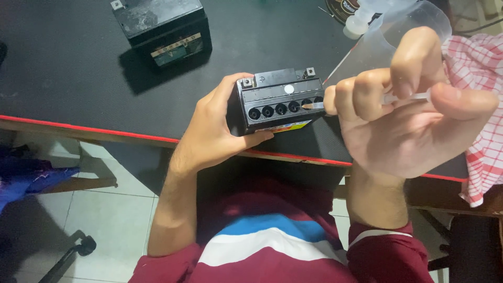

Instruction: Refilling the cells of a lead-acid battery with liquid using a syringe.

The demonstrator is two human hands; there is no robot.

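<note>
a small black boxy battery with a row of round filler holes along its top (280,105) sits near the front edge of a black table mat with a red border (78,68), just above the person's lap. a white round sticker lies on its upper face, two metal terminals stand at its far corners, and a strip label in yellow, red and blue runs along its near side. the left hand (215,131) grasps the battery from the left, fingers wrapped over its side and the thumb pressed under its near edge. the right hand (403,115) is curled around a thin clear plastic tube with a pale tip (314,105), pinching it between thumb and fingers; the tip rests at the rightmost holes of the row. behind that hand stands a clear plastic squeeze bottle (414,15), partly hidden, with a round dark lid bearing a label beside it at the top edge. a red and white checked cloth (479,105) hangs over the table's right end. well apart, at the far left of the mat, rests a second black boxy battery (162,29) with a pale rectangular label on its near face. below, the person's maroon shirt with blue and white stripes shows above a tiled floor.
</note>
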